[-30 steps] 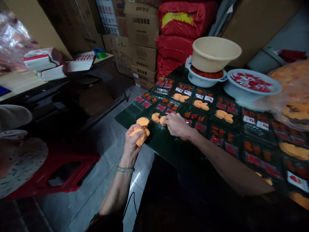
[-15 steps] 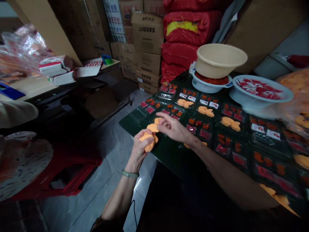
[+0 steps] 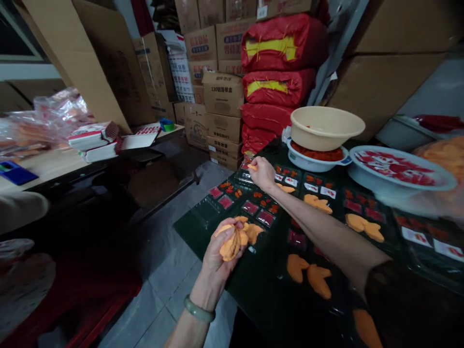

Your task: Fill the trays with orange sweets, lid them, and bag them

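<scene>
Gripping orange pieces (image 3: 229, 245) in the curled left hand (image 3: 214, 261); pinching 1 more piece (image 3: 253, 166) in the right hand (image 3: 264, 174), near a far tray (image 3: 243, 178).

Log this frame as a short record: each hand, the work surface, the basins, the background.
Left hand: grips a bunch of orange pieces
Left wrist: pale green bangle
Right hand: pinches a single orange piece, arm stretched across the table
Work surface: dark green table with clear trays, several holding red packets
Basins: beige basin atop a pale basin; another basin beside them holds red-and-white packets
Background: stacked cardboard boxes and red bundles
</scene>
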Tool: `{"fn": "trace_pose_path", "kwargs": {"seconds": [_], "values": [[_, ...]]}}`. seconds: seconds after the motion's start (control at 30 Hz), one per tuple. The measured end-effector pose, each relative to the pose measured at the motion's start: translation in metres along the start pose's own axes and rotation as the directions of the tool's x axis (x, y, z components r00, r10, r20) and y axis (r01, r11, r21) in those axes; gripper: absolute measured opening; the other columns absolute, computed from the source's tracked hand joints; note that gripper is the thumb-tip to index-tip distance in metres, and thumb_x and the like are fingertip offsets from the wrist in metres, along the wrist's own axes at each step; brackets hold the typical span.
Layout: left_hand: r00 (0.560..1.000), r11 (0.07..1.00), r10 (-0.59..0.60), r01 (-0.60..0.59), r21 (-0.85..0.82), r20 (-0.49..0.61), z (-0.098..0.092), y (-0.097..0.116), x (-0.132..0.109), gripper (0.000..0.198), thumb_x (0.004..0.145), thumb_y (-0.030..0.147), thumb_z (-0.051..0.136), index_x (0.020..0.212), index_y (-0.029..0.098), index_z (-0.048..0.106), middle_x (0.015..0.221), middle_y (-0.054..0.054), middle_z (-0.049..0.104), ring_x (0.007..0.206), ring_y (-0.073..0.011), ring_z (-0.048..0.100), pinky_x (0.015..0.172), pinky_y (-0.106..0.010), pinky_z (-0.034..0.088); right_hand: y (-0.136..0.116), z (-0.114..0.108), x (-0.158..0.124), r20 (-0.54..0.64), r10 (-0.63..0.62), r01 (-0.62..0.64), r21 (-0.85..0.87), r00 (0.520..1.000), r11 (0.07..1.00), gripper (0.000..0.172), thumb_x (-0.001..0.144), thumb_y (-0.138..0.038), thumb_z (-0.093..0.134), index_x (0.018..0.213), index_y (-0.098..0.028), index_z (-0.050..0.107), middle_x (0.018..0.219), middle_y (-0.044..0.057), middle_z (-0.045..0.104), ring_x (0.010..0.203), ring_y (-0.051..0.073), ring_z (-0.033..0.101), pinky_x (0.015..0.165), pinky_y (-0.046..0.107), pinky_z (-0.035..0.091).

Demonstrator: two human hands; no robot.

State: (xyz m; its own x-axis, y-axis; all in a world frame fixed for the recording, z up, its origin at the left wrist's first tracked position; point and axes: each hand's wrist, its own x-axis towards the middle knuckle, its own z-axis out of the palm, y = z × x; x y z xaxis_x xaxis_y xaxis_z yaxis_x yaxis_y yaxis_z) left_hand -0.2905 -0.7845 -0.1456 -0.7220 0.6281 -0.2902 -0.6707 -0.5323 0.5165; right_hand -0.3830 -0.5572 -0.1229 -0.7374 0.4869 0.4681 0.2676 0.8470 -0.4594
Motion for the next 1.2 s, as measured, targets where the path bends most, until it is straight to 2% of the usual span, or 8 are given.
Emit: {"fn": "trace_pose_path", "kwargs": {"seconds": [0.17, 0.3, 0.53, 0.67, 0.83, 1.0, 1.1, 1.2], "values": [[0.996, 0.991, -0.072, 0.065, -0.120, -0.058, 0.013, 0.002, 0.014, 0.036, 0.049, 0.021, 0.079, 0.076, 0.018, 0.055, 0.076, -0.001, 0.057, 0.058, -0.0123, 0.057, 0.042, -0.018, 0.043, 0.011, 0.045, 0.014, 0.177, -0.073, 0.097, -0.133, 0.981, 0.986, 0.016, 0.081, -0.020, 0.052, 0.092, -0.018, 0.063, 0.105, 0.013, 0.058, 0.097, 0.025, 0.053, 0.082, 0.036, 0.038], [0.995, 0.982, -0.093, 0.086, -0.167, -0.035, 0.013, 0.004, 0.023, 0.031, 0.055, 0.025, 0.075, 0.078, 0.018, 0.055, 0.076, -0.002, 0.058, 0.053, -0.0113, 0.053, 0.034, -0.015, 0.031, 0.011, 0.044, 0.004, 0.269, -0.096, 0.116, -0.063, 0.958, 0.991, 0.018, 0.084, -0.027, 0.053, 0.081, -0.015, 0.066, 0.094, 0.014, 0.063, 0.096, 0.026, 0.055, 0.087, 0.038, 0.037], [0.993, 0.976, -0.105, 0.093, -0.198, -0.050, 0.016, -0.002, 0.031, 0.020, 0.073, 0.035, 0.063, 0.078, 0.018, 0.055, 0.072, -0.003, 0.058, 0.052, -0.0124, 0.054, 0.036, -0.017, 0.031, -0.022, -0.050, -0.080, 0.262, -0.358, 0.172, 0.539, 0.896, 0.825, 0.036, 0.092, -0.040, 0.039, 0.111, -0.016, 0.058, 0.084, 0.003, 0.061, 0.068, 0.012, 0.057, 0.062, 0.023, 0.045], [0.985, 0.989, 0.101, -0.115, -0.094, -0.138, 0.026, -0.020, 0.028, 0.019, 0.076, 0.031, 0.066, 0.080, 0.014, 0.058, 0.072, -0.002, 0.060, 0.059, -0.0111, 0.058, 0.048, -0.019, 0.045, -0.037, -0.088, -0.124, 0.264, -0.560, 0.410, 0.456, 0.785, 0.790, 0.050, 0.073, -0.040, 0.068, 0.115, -0.014, 0.059, 0.090, 0.007, 0.060, 0.076, 0.017, 0.057, 0.070, 0.029, 0.046], [0.998, 0.998, 0.004, -0.008, -0.067, -0.069, 0.033, -0.032, 0.022, 0.040, 0.086, 0.048, 0.050, 0.082, 0.010, 0.060, 0.069, -0.005, 0.061, 0.052, -0.0109, 0.057, 0.040, -0.017, 0.041, -0.035, -0.090, -0.139, 0.262, -0.378, 0.198, 0.523, 0.888, 0.829, 0.016, 0.077, -0.023, 0.057, 0.091, -0.017, 0.063, 0.073, 0.002, 0.059, 0.062, 0.012, 0.053, 0.060, 0.026, 0.044], [0.976, 0.966, -0.203, 0.213, -0.149, 0.081, 0.028, -0.029, 0.024, 0.045, 0.090, 0.049, 0.037, 0.090, 0.010, 0.059, 0.070, -0.010, 0.060, 0.048, -0.0136, 0.056, 0.032, -0.017, 0.036, -0.025, -0.098, -0.130, 0.461, -0.097, -0.358, 0.789, 0.882, 0.499, 0.020, 0.070, -0.030, 0.063, 0.085, -0.016, 0.059, 0.063, -0.002, 0.057, 0.048, 0.008, 0.048, 0.046, 0.022, 0.039], [0.978, 0.957, -0.203, 0.210, -0.200, 0.059, 0.022, -0.026, 0.023, 0.029, 0.087, 0.040, 0.044, 0.081, 0.014, 0.054, 0.072, -0.008, 0.059, 0.051, -0.0155, 0.057, 0.033, -0.018, 0.036, -0.010, -0.093, -0.108, 0.355, 0.020, -0.324, 0.828, 0.935, 0.458, 0.024, 0.070, -0.033, 0.063, 0.087, -0.017, 0.059, 0.063, -0.003, 0.055, 0.050, 0.009, 0.048, 0.047, 0.022, 0.038], [0.985, 0.966, -0.173, 0.170, -0.195, 0.003, 0.016, -0.023, 0.019, 0.010, 0.080, 0.024, 0.051, 0.082, 0.014, 0.053, 0.074, -0.005, 0.057, 0.052, -0.0157, 0.058, 0.033, -0.018, 0.037, 0.012, -0.071, -0.071, 0.052, 0.018, -0.048, 0.670, 0.998, 0.741, 0.019, 0.073, -0.029, 0.059, 0.088, -0.017, 0.060, 0.072, 0.001, 0.057, 0.059, 0.012, 0.051, 0.055, 0.025, 0.043]]}}
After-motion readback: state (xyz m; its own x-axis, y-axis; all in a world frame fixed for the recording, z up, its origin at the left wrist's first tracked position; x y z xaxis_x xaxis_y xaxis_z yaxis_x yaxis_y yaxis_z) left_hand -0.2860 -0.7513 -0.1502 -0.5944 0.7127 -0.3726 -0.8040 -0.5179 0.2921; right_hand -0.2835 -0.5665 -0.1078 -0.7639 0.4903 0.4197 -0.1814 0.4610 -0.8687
